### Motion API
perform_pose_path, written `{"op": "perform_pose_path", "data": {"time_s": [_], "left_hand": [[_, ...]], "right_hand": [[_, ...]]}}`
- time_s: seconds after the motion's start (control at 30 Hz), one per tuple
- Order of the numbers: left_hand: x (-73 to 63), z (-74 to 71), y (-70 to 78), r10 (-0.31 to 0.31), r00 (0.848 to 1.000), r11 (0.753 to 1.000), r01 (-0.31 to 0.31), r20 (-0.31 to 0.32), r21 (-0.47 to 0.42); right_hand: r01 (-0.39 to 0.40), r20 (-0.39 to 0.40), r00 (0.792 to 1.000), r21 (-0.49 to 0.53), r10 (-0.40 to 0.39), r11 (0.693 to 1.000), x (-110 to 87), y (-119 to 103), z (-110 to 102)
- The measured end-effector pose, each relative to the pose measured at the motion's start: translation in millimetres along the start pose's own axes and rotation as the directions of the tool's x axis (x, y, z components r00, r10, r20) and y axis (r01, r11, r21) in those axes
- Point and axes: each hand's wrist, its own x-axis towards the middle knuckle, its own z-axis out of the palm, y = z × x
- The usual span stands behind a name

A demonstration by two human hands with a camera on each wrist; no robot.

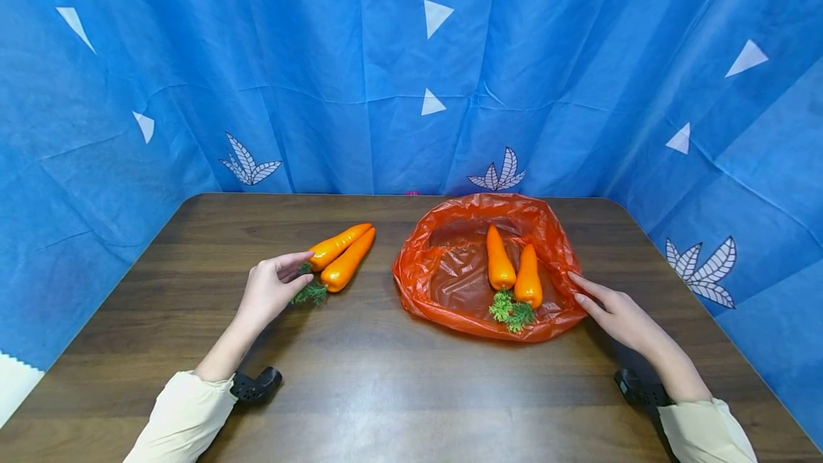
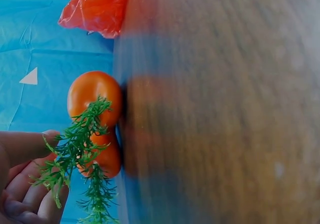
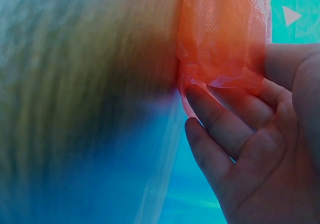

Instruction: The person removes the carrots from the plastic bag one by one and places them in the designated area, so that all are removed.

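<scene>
Two orange carrots with feathery green tops lie side by side on the left of the table: a far carrot (image 1: pixel 336 246) and a near carrot (image 1: pixel 350 261). My left hand (image 1: pixel 270 293) is at their stem ends, thumb and index finger apart. In the left wrist view its fingers are right by the green leaves (image 2: pixel 75 154), which partly cover the carrots. On the right stands a wide-mouthed red plastic bag (image 1: pixel 418 299), holding a carrot (image 1: pixel 499 261) and another carrot (image 1: pixel 528 281). My right hand (image 1: pixel 624 316) holds the bag's right edge between thumb and fingers.
The brown wooden table (image 1: pixel 373 391) reaches back to a blue curtain (image 1: pixel 386 141) with white leaf and triangle prints. A black wrist camera (image 1: pixel 257 384) is strapped to the left wrist, and another black camera (image 1: pixel 639 388) to the right.
</scene>
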Motion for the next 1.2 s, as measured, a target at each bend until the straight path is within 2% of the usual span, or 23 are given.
{"op": "perform_pose_path", "data": {"time_s": [0.17, 0.33, 0.5, 0.67, 0.77, 0.87, 1.03, 1.2], "left_hand": [[0.8, -3.5, 4.7, 0.005, 1.000, 0.999, -0.006, -0.028, -0.032], [1.3, -4.7, 13.4, -0.007, 0.999, 0.985, -0.001, -0.046, -0.171], [1.3, 1.8, 27.1, -0.054, 0.999, 0.950, 0.053, 0.004, -0.307], [4.5, 15.0, 42.5, -0.100, 0.992, 0.887, 0.125, 0.080, -0.445], [8.1, 26.7, 51.0, -0.111, 0.986, 0.852, 0.159, 0.125, -0.498], [12.4, 42.1, 61.8, -0.089, 0.984, 0.830, 0.157, 0.152, -0.534], [18.6, 77.9, 85.4, -0.030, 0.977, 0.797, 0.152, 0.213, -0.584], [21.7, 110.2, 106.5, 0.003, 0.967, 0.756, 0.165, 0.255, -0.634]], "right_hand": [[-0.001, 0.000, 1.000, -0.002, 0.001, 1.000, 0.0, 0, 0], [-0.013, 0.004, 1.000, 0.002, 0.013, 1.000, 0.1, 1, 0], [-0.013, 0.010, 1.000, 0.006, 0.013, 1.000, -0.7, 1, 1], [-0.009, 0.006, 1.000, 0.004, 0.009, 1.000, -0.3, 1, 1], [-0.003, 0.005, 1.000, 0.003, 0.003, 1.000, -0.4, 1, 1], [0.000, 0.001, 1.000, -0.002, 0.000, 1.000, -0.4, 1, 1], [0.000, -0.004, 1.000, -0.014, 0.000, 1.000, -0.8, 2, 1], [0.005, -0.006, 1.000, -0.012, -0.006, 1.000, 0.0, 2, 3]]}}
